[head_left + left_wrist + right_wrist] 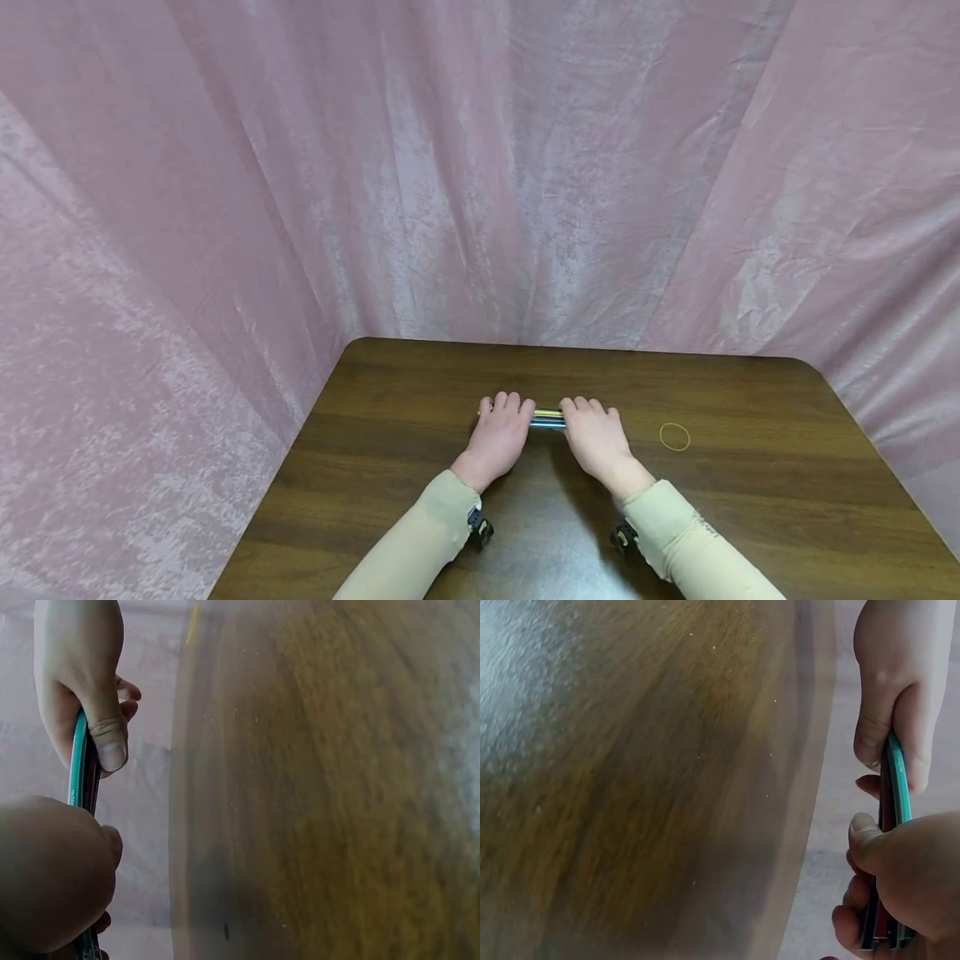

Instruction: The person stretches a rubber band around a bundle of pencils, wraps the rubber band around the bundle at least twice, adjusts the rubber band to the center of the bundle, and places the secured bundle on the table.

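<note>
A bundle of slim pencils [547,422], with green, dark and red sides showing in the wrist views, lies crosswise between both hands above the table. My left hand [501,433] grips its left end, fingers wrapped over the far side. The other end is held by my right hand [597,437], its thumb along the near side. Between the hands a short middle stretch of the pencils stays visible. In the right wrist view the flat pencil ends [881,941] stick out past the right hand. Most of the bundle is hidden in the palms.
A thin yellow rubber band [661,434] lies on the brown wooden table [757,508], right of the right hand. Pink curtains [465,167] hang behind the table and at its sides. Small black devices [480,527] sit at both wrists.
</note>
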The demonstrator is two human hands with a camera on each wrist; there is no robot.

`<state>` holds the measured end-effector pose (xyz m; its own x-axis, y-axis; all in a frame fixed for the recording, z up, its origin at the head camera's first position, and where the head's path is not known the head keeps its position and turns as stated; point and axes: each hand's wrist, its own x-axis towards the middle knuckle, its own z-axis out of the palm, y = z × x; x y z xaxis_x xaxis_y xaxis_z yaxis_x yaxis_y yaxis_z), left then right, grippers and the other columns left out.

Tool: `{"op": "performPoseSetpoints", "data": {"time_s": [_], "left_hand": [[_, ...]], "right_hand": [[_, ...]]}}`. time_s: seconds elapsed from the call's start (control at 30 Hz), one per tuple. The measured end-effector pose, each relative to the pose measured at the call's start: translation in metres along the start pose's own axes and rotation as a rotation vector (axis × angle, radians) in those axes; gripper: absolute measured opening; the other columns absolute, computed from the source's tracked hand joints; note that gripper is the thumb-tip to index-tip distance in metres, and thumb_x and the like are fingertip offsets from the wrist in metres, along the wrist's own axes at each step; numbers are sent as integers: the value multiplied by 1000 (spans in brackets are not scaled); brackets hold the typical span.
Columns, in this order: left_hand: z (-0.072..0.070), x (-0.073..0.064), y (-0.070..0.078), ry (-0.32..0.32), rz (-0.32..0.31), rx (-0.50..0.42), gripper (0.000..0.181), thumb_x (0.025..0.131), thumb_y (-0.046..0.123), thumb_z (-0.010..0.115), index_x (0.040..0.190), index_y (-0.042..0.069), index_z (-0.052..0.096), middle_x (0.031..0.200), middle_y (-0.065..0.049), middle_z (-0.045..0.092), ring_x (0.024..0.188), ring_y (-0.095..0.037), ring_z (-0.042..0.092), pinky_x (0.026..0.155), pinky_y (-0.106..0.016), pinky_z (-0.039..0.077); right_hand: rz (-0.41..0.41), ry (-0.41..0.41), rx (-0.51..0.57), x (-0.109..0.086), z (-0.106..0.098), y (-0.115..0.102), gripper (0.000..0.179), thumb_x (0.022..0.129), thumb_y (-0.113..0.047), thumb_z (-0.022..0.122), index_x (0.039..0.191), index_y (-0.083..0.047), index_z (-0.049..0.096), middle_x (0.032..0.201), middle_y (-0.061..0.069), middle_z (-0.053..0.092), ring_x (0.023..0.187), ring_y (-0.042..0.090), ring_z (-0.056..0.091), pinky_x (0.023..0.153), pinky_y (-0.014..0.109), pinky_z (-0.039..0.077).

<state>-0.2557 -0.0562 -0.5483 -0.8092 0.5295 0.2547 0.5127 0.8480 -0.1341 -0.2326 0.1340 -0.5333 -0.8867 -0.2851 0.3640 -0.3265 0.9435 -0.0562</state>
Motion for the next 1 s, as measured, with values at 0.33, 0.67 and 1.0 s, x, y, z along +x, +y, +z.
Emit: {"op": "performPoseSetpoints", "data": {"time_s": [0.33, 0.67, 1.0], "left_hand": [[-2, -5, -6, 2, -21, 0, 12, 110, 11, 56, 121, 13, 58, 108, -6, 57, 103, -26, 50, 87, -44, 41], [-1, -7, -11, -52, -17, -58, 11, 110, 8, 56, 121, 11, 56, 104, -5, 56, 98, -25, 47, 83, -43, 38], [-7, -11, -20, -149, 6, -245, 27, 102, 4, 69, 125, 11, 56, 106, -2, 57, 96, -22, 44, 82, -39, 32]], "right_hand": [[28, 2, -5, -2, 0, 3, 34, 83, -13, 89, 99, -5, 61, 92, 12, 64, 89, 36, 64, 67, 51, 50], [73, 6, 40, -5, 1, 13, 38, 80, -13, 91, 103, -4, 62, 94, 13, 67, 87, 37, 65, 67, 52, 52], [209, -66, 287, -9, -8, 29, 21, 90, -7, 75, 107, -6, 63, 91, 6, 65, 93, 35, 67, 78, 52, 56]]}}
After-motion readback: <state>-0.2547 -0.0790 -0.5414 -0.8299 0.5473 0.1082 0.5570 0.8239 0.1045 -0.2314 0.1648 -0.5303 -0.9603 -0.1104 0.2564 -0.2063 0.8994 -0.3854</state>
